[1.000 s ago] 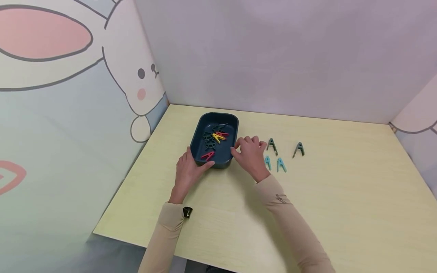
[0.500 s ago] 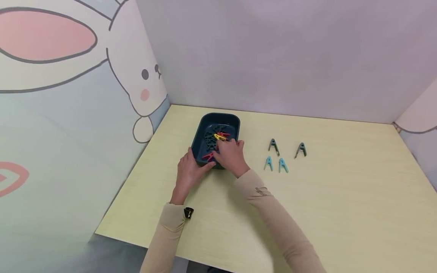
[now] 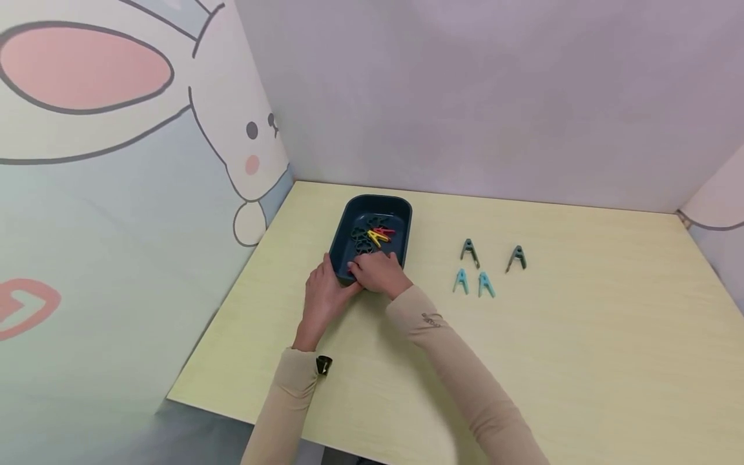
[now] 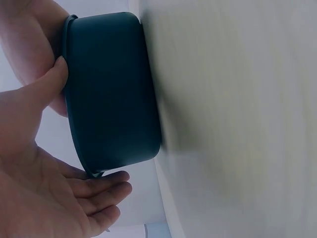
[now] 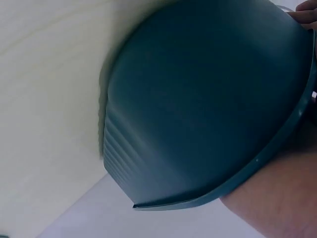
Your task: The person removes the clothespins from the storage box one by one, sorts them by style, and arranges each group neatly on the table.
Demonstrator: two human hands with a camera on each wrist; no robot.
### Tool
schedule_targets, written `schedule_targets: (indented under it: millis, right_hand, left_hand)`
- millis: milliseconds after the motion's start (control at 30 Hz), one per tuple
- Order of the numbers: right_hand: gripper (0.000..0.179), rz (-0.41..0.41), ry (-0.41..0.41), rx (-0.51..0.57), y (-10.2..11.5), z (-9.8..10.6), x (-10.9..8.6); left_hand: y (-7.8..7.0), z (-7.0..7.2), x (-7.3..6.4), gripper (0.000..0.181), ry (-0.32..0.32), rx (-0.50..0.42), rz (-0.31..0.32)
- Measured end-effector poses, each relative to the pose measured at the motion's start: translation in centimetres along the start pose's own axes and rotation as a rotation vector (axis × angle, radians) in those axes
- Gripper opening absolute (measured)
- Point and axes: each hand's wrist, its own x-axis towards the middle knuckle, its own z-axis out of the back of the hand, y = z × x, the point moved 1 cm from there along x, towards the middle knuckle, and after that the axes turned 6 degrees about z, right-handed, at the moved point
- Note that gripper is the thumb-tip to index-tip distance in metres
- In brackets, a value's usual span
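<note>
A dark teal tray [image 3: 403, 226] stands at the table's far left. Against its near-left corner lies my left hand [image 3: 324, 298], thumb along the near rim and fairly straight fingers at the left side. In the left wrist view, the thumb [image 4: 55, 79] touches the rim of the tray [image 4: 111, 94]. My right hand [image 3: 379, 271] reaches into the near end, fingers bent down. Its fingertips, and the red clothespin seen there earlier, are mostly hidden. Farther inside are a yellow clothespin [image 3: 378, 237], a red clothespin [image 3: 383, 230] and several dark green openwork shapes [image 3: 363, 246].
Right of the tray lie two dark green clothespins [image 3: 469, 252] [image 3: 516, 258] and two light blue clothespins [image 3: 461, 281] [image 3: 486, 284]. The pale wooden table [image 3: 558, 349] meets a wall [image 3: 476, 103] behind and a printed wall on the left.
My right hand has moved left from the tray's right rim, into its near end over the red clothespin. The left hand stays at the corner. The view has shifted slightly.
</note>
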Motion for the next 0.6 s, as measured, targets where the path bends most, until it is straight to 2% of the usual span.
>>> schedule_targets:
  millis: [133,200,600]
  right_hand:
    - [0.045,-0.022,0.087,-0.008,-0.16,0.09,0.33]
    - [0.047,-0.036,0.105,-0.001,-0.29,0.09,0.41]
    - [0.05,-0.05,0.05,-0.02,-0.52,0.24,0.02]
  left_hand:
    - [0.03,0.08,-0.07,0.107,0.004,-0.009,0.002]
    - [0.04,0.04,-0.08,0.107,0.004,-0.014,0.0]
    - [-0.1,-0.15,-0.12,0.108,0.006,-0.027,0.011]
